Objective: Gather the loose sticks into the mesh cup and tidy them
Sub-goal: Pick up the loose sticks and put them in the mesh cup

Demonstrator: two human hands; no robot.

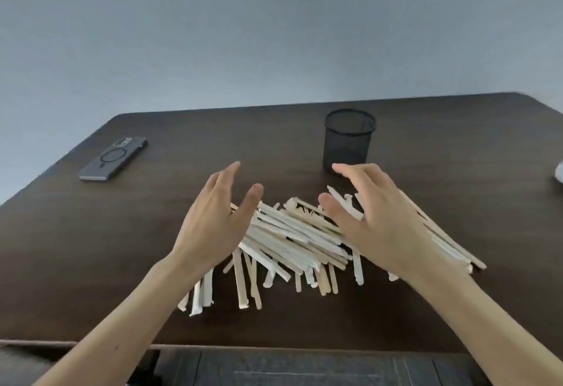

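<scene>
A loose pile of pale wooden sticks [292,239] lies spread across the middle of the dark table. The black mesh cup [349,140] stands upright behind the pile, to the right, and looks empty. My left hand [213,221] hovers over the pile's left end, fingers apart, palm facing right. My right hand [377,218] hovers over the pile's right part, fingers spread, palm facing left and down; it hides some sticks. Neither hand holds anything. The right fingertips are just in front of the cup's base.
A grey phone [114,158] lies face down at the back left of the brown table [91,248]. A white object [559,172] is cut off at the right edge. The table's near edge runs along the bottom, above my lap.
</scene>
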